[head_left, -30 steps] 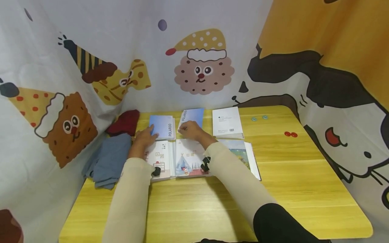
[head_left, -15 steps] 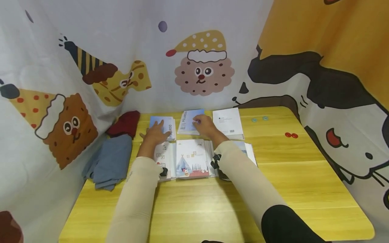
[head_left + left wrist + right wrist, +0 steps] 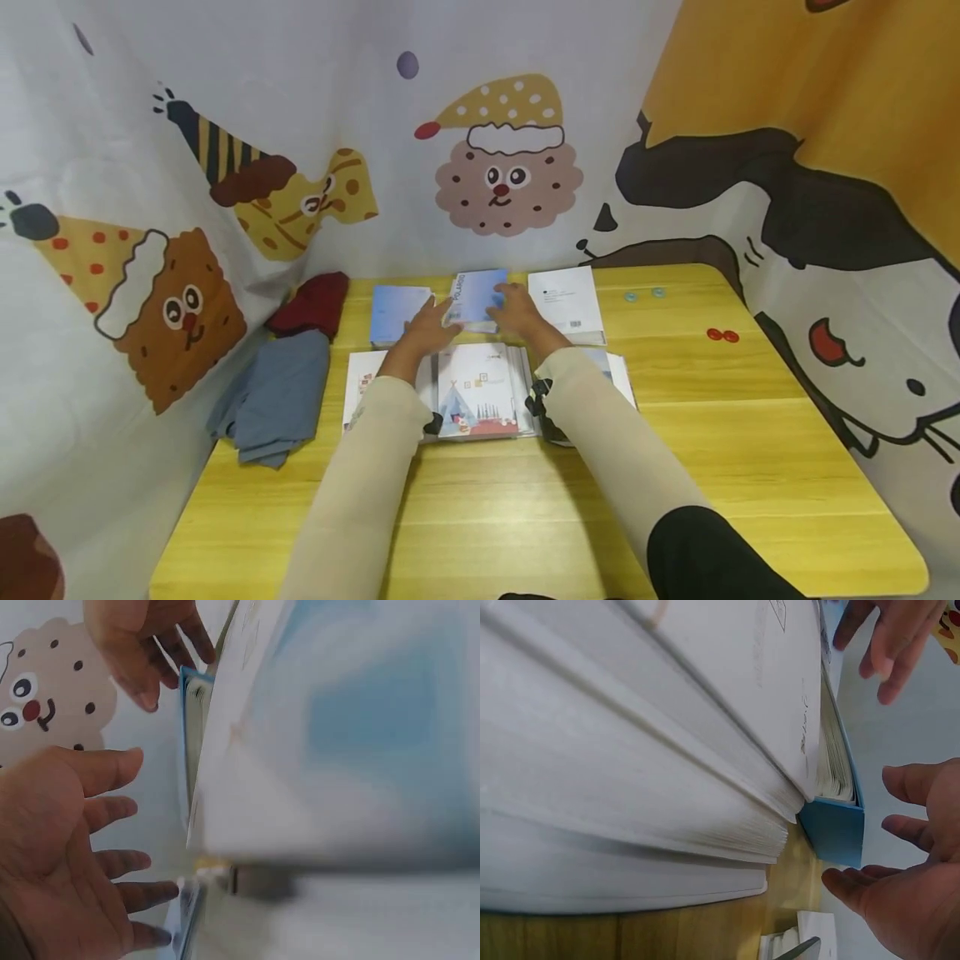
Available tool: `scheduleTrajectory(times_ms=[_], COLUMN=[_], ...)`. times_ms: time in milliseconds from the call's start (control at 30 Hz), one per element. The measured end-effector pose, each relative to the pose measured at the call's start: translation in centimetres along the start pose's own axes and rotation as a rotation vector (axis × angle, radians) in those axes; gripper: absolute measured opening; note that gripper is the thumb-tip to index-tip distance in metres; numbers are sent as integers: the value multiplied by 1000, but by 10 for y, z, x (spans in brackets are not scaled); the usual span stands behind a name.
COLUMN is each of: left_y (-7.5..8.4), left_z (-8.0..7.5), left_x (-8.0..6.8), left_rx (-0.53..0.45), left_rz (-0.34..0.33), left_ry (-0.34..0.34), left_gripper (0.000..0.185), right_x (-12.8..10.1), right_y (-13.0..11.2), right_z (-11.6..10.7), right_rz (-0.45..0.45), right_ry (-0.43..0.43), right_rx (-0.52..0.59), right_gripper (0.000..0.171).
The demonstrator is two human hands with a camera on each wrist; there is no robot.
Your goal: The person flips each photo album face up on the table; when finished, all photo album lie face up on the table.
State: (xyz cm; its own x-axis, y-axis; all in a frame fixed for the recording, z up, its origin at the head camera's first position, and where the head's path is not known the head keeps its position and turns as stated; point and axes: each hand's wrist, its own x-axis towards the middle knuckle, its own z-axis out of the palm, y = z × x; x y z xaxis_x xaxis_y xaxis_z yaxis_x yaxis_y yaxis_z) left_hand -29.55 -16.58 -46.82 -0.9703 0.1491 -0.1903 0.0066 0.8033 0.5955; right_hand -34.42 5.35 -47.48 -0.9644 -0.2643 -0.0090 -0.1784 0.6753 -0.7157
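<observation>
Twelve o'clock: middle blue booklet [image 3: 476,298] now reachable from both sides.
Left hand [image 3: 430,329] is brought across; like right hand [image 3: 519,312], fingers loose, nothing gripped.

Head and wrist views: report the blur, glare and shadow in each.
Head view: pale glare on the table, soft shadow beside the right sleeve; left wrist view: near book heavily blurred; right wrist view: near page edges soft, blue book crisper.

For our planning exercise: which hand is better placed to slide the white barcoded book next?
Probably the right hand, beside the white barcoded book; the left hand is farther, by the left edge of the middle POLAROID book.
</observation>
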Motion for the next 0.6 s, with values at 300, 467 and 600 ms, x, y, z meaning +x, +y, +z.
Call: scheduleTrajectory(times_ms=[300,467,600], left_y=[8,11,12], left_z=[14,16,18], left_x=[12,13,14], left_rx=[-59,-80,-93], left_rz=[44,47,52], left_ry=[12,-2,-8], left_gripper=[71,71,71], right_x=[-1,-2,0], right_y=[0,2,7], right_z=[0,1,2], right_rz=[27,59,63], right_ry=[-64,-91,-116], right_rx=[-2,41,45], right_gripper=[65,66,65])
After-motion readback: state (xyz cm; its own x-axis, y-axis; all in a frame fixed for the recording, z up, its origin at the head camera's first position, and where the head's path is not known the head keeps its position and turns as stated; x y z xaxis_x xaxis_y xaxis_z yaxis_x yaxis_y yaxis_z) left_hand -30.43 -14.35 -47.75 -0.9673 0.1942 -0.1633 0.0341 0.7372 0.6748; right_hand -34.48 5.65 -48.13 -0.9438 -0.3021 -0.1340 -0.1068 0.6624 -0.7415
